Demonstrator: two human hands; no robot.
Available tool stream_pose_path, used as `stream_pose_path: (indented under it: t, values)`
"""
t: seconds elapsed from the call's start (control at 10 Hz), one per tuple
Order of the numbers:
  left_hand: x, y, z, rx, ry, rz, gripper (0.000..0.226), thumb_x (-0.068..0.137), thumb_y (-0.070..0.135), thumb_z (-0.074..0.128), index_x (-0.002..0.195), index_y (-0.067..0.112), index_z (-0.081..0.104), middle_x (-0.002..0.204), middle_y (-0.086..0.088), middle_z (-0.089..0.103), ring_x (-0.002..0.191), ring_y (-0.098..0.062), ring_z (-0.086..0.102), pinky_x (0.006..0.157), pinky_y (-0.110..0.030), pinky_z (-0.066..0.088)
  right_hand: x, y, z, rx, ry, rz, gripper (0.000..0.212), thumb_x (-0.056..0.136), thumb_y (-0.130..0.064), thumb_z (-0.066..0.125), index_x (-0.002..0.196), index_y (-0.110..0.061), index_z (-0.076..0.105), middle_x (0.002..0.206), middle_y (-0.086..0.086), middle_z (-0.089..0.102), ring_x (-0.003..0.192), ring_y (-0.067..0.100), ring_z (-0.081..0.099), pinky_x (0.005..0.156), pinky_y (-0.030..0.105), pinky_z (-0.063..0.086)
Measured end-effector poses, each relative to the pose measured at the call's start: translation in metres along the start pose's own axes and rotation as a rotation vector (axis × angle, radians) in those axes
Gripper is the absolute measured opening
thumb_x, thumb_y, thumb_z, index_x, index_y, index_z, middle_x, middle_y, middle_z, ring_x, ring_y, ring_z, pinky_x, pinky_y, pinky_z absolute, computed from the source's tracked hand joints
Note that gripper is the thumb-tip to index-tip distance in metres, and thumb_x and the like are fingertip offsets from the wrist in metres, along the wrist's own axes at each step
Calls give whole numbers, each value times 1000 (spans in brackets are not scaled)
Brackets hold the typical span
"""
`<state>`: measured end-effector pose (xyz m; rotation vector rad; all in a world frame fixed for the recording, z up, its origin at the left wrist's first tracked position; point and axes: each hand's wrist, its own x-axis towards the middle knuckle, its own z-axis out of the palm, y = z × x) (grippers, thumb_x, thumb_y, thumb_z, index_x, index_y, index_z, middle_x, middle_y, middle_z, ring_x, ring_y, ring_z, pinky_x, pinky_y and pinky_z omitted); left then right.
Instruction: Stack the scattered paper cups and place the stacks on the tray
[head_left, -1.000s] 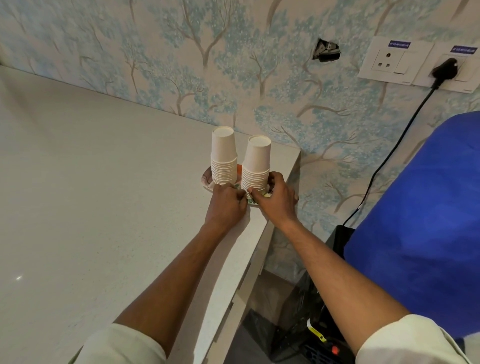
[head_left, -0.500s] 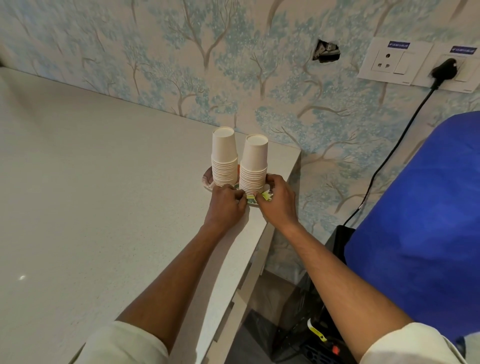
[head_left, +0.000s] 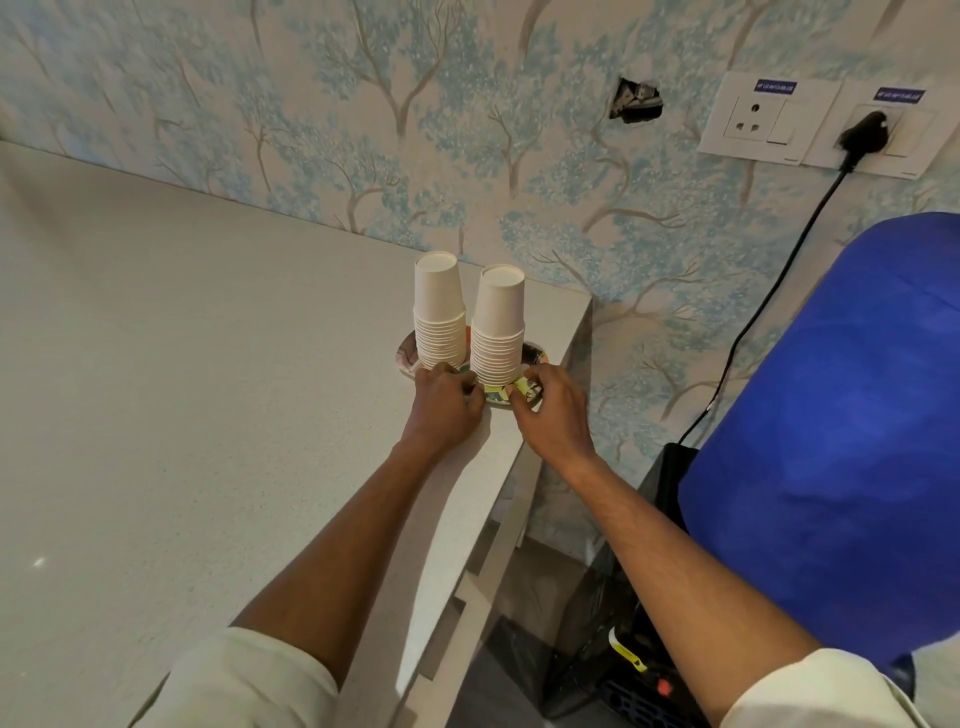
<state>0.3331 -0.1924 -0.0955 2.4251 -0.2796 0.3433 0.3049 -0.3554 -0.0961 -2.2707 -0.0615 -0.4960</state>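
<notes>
Paper cups (head_left: 498, 332): two tall nested stacks, mouth-down, side by side on the tray at centre frame. Left stack (head_left: 440, 312) and right stack (head_left: 497, 306) are close together; I cannot tell if they touch.
Tray (head_left: 404, 354): small round printed plate at the far right corner of the bench (head_left: 208, 389), near the bench's right edge and the wallpapered wall.
Step in hand: I read it as settling the loaded tray in place. No loose cups in view, so the task looks close to done.
Doing it well: I'd slide the tray flat on the bench, not lift it. Both hands together, slow, low on the rim. The stacks are tall and light, so a tilt or jerk could topple them. I'd watch the right bench edge and allow no overhang.
Left hand (head_left: 447, 410): at the tray's near rim, in front of the left stack. Fingers (head_left: 441, 371) are curled together over the rim and seem to grip it; the tips are hidden.
Right hand (head_left: 553, 415): at the near-right rim, below the right stack. Thumb and fingers (head_left: 522, 387) are pinched on the rim edge, almost no gap.
Cup contact: left knuckles are just beside the left stack's base; I cannot tell if they touch.
Off-task: blue rounded object (head_left: 831, 415) at right of frame, wall sockets (head_left: 769, 122) upper right.
</notes>
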Motion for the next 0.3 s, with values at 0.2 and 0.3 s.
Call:
stream_pose_path:
  t: [0.2, 0.3]
  values:
    - [-9, 6, -6, -15, 64, 3, 33, 95, 19, 64, 125, 5, 70, 117, -17, 70, 102, -30, 58, 84, -30, 41, -3, 1, -4, 36, 3, -44, 39, 92, -18, 75, 127, -4, 62, 122, 14, 66, 99, 13, 57, 72, -4, 36]
    - [-15, 6, -9, -20, 69, -32, 42, 94, 24, 65, 133, 8, 64, 133, -14, 63, 118, -32, 55, 98, -40, 46, -7, 2, -4, 81, -7, -62, 40, 92, -18, 74, 128, -6, 61, 122, 11, 66, 103, 18, 64, 79, 9, 42]
